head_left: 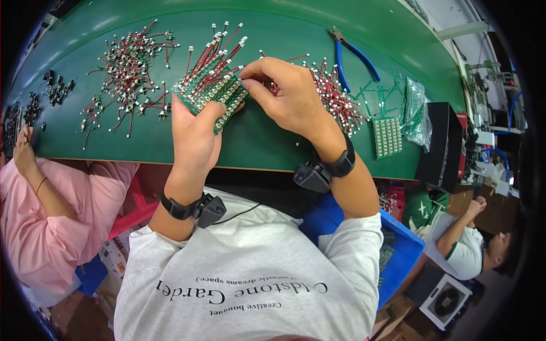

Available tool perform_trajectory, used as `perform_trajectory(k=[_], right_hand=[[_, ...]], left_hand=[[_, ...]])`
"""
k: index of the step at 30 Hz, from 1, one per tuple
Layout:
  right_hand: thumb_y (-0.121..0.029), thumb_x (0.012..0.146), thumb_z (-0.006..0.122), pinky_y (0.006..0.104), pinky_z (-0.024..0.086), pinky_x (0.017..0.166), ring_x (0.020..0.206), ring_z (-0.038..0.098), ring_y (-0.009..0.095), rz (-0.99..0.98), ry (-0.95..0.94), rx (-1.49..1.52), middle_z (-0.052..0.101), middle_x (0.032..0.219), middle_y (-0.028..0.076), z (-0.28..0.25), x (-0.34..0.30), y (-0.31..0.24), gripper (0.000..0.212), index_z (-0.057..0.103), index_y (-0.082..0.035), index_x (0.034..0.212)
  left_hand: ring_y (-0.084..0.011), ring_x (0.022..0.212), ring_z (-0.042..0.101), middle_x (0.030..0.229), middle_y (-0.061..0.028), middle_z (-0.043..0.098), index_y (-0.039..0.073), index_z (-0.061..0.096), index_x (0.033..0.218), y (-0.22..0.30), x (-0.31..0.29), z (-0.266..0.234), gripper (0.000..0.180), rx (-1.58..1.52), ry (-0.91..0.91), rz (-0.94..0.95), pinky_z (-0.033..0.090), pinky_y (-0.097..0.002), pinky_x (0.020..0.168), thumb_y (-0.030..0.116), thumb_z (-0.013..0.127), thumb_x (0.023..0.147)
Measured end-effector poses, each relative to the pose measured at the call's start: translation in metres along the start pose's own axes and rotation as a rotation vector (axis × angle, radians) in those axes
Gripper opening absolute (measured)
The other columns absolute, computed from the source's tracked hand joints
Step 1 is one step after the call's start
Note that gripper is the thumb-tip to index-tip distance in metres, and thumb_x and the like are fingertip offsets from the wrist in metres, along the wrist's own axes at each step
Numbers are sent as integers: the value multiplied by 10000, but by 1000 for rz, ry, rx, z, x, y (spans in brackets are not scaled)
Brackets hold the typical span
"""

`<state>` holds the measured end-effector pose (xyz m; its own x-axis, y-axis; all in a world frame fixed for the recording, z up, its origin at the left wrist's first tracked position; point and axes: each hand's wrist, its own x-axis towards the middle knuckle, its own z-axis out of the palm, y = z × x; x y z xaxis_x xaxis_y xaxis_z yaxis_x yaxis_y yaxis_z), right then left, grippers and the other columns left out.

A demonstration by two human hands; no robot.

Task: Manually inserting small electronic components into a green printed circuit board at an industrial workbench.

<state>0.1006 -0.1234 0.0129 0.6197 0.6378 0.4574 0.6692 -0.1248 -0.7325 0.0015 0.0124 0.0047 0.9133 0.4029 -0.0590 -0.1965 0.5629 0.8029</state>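
My left hand (193,131) grips a green circuit board panel (228,98) from below and the left side, its thumb lying over the front. Rows of small pale parts cover the panel, and several red-and-black wire leads (215,52) with white plugs stand up from its far half. At the panel's right corner, my right hand (287,94) has thumb and forefinger brought together. Whatever sits between those fingertips is too small to make out. Right behind this hand lies a pile of red wire leads (335,99) with white plugs.
On the green table (261,148) lie a heap of wired small boards (133,65), blue-handled pliers (357,54), another board panel (388,138), green board scraps (381,91), a clear plastic bag (417,108) and a black box (441,145). A co-worker in pink (57,210) sits at left; a blue bin (406,236) stands at right.
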Motion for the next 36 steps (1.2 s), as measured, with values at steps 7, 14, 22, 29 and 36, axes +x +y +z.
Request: perform_trajectory(k=[7,14,22,29,36], right_hand=[[-62,844,650,299,476,548,587,599,195,-24,69,-92,635,740,110,5,-2,5,99,635,9,911],[-87,838,665,318,470,530,556,594,208,81,38,-101,627,705,121,5,-2,1,119,619,14,881],[-75,828,679,315,476,529,558,602,214,46,79,-59,640,722,137,7,-4,1,133,609,29,875],[-28,796,633,413,492,590,672,619,376,29,79,-20,626,753,209,9,-4,0,108,565,53,822],[-1,745,677,339,498,559,605,617,282,-33,115,-132,624,748,152,12,-6,0,157,586,27,869]], left_hand=[[-234,1025,627,1170,-160,568,2,350,1291,-4,-4,5,581,20,-10,32,555,-367,830,-190,453,753],[-167,1049,584,1179,-116,534,1,332,1304,-13,-7,4,595,153,5,114,505,-310,894,-169,483,755],[-130,1018,578,1160,-103,536,2,320,1311,-13,-9,9,593,254,-14,210,493,-264,870,-165,486,766],[-126,1027,571,1154,-100,539,3,323,1307,-11,-13,12,584,363,-24,239,485,-262,871,-160,483,769],[-128,1062,552,1185,-102,518,-2,320,1313,-14,-14,11,595,444,-41,266,456,-266,907,-156,466,757]])
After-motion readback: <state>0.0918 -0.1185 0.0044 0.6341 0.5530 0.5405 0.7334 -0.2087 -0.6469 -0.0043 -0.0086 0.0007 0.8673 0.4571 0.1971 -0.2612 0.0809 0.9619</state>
